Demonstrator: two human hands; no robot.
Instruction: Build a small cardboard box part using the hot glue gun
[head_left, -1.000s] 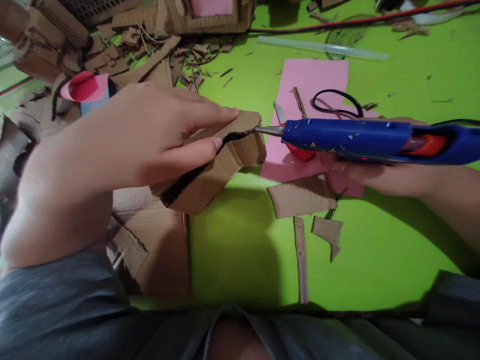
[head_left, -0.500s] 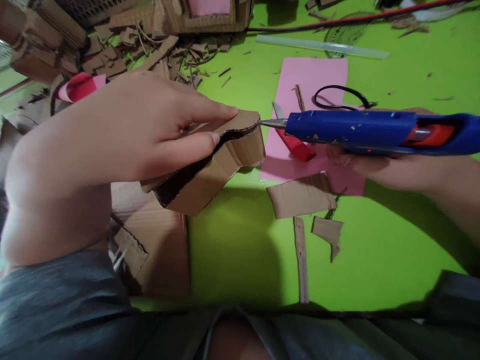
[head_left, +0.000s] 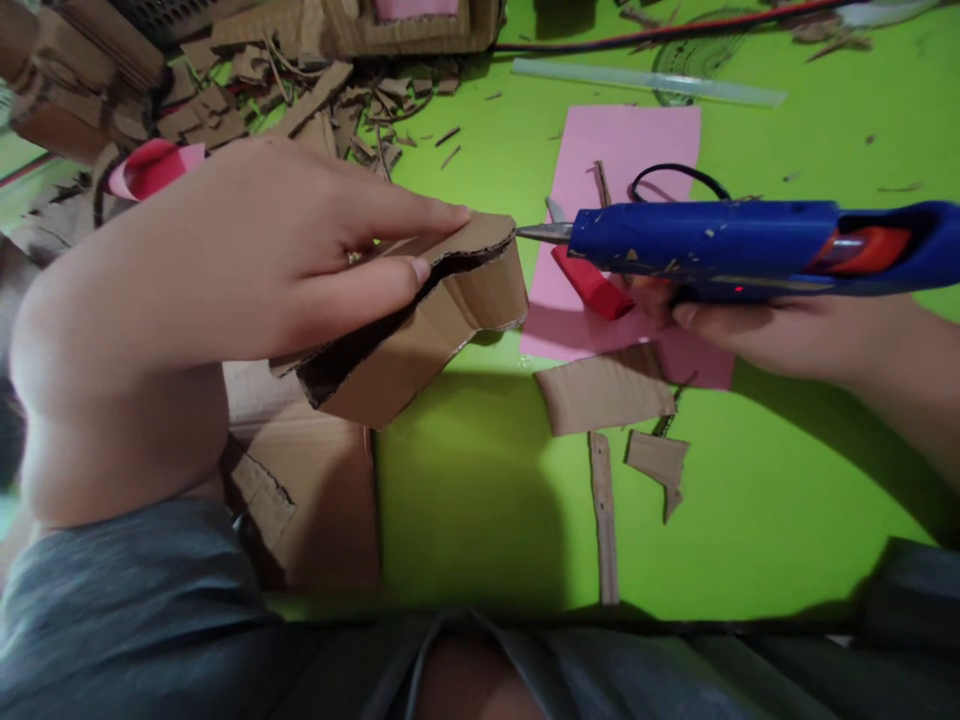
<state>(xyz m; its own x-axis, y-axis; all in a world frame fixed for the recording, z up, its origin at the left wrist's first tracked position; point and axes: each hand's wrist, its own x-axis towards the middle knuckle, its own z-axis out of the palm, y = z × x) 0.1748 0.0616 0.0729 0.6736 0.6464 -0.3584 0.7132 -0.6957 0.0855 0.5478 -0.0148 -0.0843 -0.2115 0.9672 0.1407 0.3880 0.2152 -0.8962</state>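
Observation:
My left hand (head_left: 247, 250) is closed on a folded brown cardboard piece (head_left: 442, 320), fingers on top and thumb along its dark open edge, holding it above the green surface (head_left: 480, 500). My right hand (head_left: 757, 325) grips a blue glue gun (head_left: 712, 245) from below. The gun lies level and points left. Its metal nozzle (head_left: 544, 233) sits just at the right-hand end of the cardboard piece, touching or almost touching it.
A pink paper sheet (head_left: 622, 150) lies under the gun with a red object (head_left: 592, 285) and a black cord loop (head_left: 675, 180) on it. Cardboard offcuts (head_left: 604, 390) lie below it. Scraps (head_left: 300, 90) pile at the upper left. A clear ruler (head_left: 652, 85) lies at the back.
The glue gun and my right hand have risen slightly in view; the nozzle has stayed at the cardboard's right end. My left hand keeps its grip on the cardboard.

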